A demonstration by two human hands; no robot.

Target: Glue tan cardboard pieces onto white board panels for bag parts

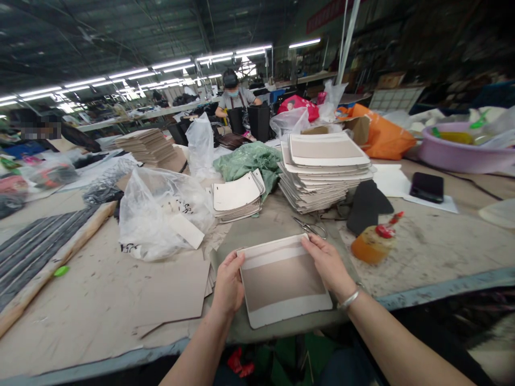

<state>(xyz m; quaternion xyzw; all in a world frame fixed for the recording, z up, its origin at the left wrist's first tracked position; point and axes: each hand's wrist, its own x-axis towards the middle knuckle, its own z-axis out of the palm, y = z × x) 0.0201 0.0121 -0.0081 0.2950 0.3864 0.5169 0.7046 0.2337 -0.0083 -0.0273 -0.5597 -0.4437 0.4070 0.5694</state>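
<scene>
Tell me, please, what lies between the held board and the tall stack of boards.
Scissors lie on the grey-green sheet between the held board and the tall stack, as the head view shows.

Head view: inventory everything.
held panel: 1, beige, front centre
large stack: 1, beige, beyond panel
small stack: 1, whitish, centre
rear stack: 1, tan, back left
sheets: several, beige, front left
scissors: 1, silver, beyond panel
bundle: 1, green, centre back
clear bags: several, colourless, mostly left
orange bag: 1, orange, back right
phone: 1, black, right
basin: 1, lilac, far right
container: 1, orange, right
flat pieces: several, black, right
strips: several, grey, left
co-worker: at least 1, grey top, background
table: 1, beige, underneath
bracelet: 1, silver, right wrist
left grip: 1, bare, panel's left edge
right grip: 1, bare, panel's upper right
</scene>
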